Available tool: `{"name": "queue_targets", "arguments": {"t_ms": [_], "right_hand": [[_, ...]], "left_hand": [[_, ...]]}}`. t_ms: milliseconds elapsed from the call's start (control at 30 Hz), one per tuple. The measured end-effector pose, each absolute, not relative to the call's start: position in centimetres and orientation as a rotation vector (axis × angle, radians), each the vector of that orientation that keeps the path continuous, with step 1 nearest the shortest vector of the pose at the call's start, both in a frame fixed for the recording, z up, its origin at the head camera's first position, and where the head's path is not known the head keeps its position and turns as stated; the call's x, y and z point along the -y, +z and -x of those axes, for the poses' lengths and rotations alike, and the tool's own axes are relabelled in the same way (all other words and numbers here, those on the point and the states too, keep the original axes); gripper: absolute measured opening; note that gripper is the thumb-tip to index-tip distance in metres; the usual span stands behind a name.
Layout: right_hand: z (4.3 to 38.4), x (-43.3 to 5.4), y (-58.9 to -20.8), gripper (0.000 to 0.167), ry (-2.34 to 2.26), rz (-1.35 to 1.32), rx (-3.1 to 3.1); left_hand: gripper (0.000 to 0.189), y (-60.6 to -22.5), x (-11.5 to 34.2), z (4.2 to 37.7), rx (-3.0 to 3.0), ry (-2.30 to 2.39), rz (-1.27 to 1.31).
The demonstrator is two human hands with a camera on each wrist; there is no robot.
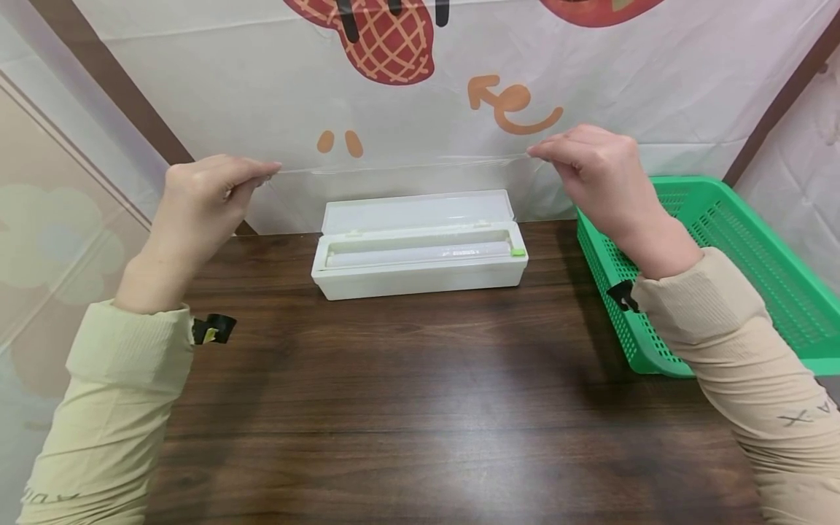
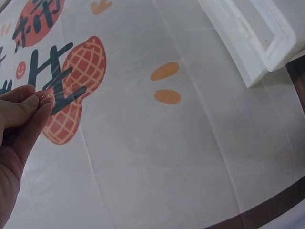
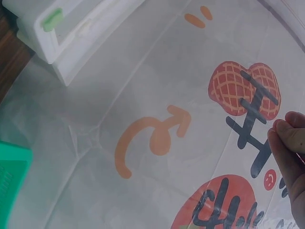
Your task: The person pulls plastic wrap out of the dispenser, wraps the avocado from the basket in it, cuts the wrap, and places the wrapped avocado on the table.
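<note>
A sheet of clear plastic wrap [image 1: 407, 165] is stretched between both raised hands, its edge a thin shiny line in the head view. My left hand [image 1: 208, 191] pinches one corner between thumb and fingers; in the left wrist view the bunched film shows at the fingertips [image 2: 31, 101]. The other corner is pinched by my right hand [image 1: 607, 182]. Beyond and below the hands, a white wrap dispenser box [image 1: 420, 278] stands on the table with its lid [image 1: 420, 211] raised. Inside lies a pale roll [image 1: 420, 254], and a green slider [image 1: 518, 252] sits at the right end.
A green perforated basket [image 1: 755, 233] stands at the right, under the right forearm. The dark wooden table [image 1: 407, 408] spreads below. A white printed sheet [image 1: 230, 80] hangs behind the box, and another panel [image 1: 52, 255] stands at the left.
</note>
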State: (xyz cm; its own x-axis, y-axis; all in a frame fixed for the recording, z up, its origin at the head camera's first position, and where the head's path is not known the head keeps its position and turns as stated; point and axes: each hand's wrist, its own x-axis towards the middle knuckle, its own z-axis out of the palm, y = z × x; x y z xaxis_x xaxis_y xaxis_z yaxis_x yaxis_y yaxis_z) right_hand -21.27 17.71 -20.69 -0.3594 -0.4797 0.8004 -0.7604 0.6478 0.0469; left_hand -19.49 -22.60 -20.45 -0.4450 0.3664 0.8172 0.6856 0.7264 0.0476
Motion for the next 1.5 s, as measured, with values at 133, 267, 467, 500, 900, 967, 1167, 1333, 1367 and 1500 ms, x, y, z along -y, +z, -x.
{"name": "queue_targets", "arguments": {"t_ms": [133, 267, 467, 500, 900, 967, 1167, 1333, 1367, 1500], "right_hand": [[21.2, -17.8, -20.5, 0.022, 0.416, -0.966, 2.032], [21.1, -17.8, -20.3, 0.021, 0.414, -0.967, 2.029], [20.9, -17.8, -20.1, 0.021, 0.406, -0.975, 2.022], [20.9, -17.9, -20.0, 0.021, 0.401, -0.976, 2.022], [20.7, -17.9, -19.7, 0.018, 0.406, -0.958, 2.004], [20.7, -17.9, -19.7, 0.017, 0.418, -0.950, 1.992], [20.7, -17.6, -19.6, 0.017, 0.456, -0.929, 1.967], [20.5, -17.6, -19.4, 0.018, 0.461, -0.921, 1.958], [20.4, -17.6, -19.4, 0.018, 0.462, -0.918, 1.956], [20.3, -17.5, -19.2, 0.017, 0.493, -0.904, 1.943]], "left_hand": [[0.016, -20.3, 22.6, 19.4, 2.081, -0.456, 0.789], [0.018, -20.2, 22.6, 19.3, 2.072, -0.467, 0.785], [0.018, -20.0, 22.6, 19.2, 2.065, -0.474, 0.774], [0.019, -20.0, 22.6, 19.1, 2.061, -0.475, 0.775], [0.018, -19.4, 22.5, 18.8, 2.022, -0.442, 0.814], [0.018, -19.2, 22.5, 18.7, 2.019, -0.427, 0.815], [0.019, -19.0, 22.5, 18.6, 2.010, -0.427, 0.823], [0.021, -18.9, 22.5, 18.4, 2.004, -0.425, 0.833], [0.021, -18.8, 22.5, 18.4, 2.003, -0.422, 0.833], [0.021, -18.7, 22.4, 18.2, 2.001, -0.411, 0.830]]}}
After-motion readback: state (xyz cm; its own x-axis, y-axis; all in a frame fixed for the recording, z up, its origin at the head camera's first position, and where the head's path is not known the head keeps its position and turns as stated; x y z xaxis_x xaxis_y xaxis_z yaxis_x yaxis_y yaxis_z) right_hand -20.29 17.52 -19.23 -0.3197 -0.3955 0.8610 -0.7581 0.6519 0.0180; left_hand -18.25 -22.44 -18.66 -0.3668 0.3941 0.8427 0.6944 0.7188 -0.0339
